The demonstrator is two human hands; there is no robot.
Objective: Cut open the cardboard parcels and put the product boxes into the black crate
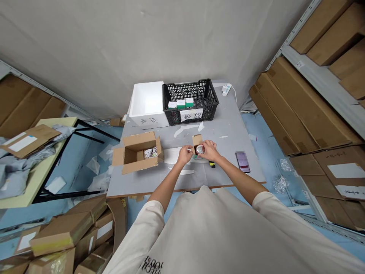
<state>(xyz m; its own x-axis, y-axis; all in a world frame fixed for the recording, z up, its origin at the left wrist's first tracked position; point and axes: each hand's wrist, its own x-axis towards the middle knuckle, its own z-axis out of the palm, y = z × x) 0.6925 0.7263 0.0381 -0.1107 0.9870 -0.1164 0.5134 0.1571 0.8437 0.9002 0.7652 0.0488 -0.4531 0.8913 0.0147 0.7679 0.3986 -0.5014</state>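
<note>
My left hand is closed at the left side of a small open box, its fingers pinching what looks like a white flap. The box stands with a brown inner flap raised, and a bit of green shows low on it. My right hand grips a round jar with a silvery top and a red side, held at the box's mouth. Whether the jar is partly inside the box is hard to tell. Just below my right hand lies a yellow and black cutter.
An open carton with crumpled paper stands left. Behind are a white foam box and a black crate holding several white-and-green boxes. A phone lies right on the grey table. Stacked cartons crowd the lower left.
</note>
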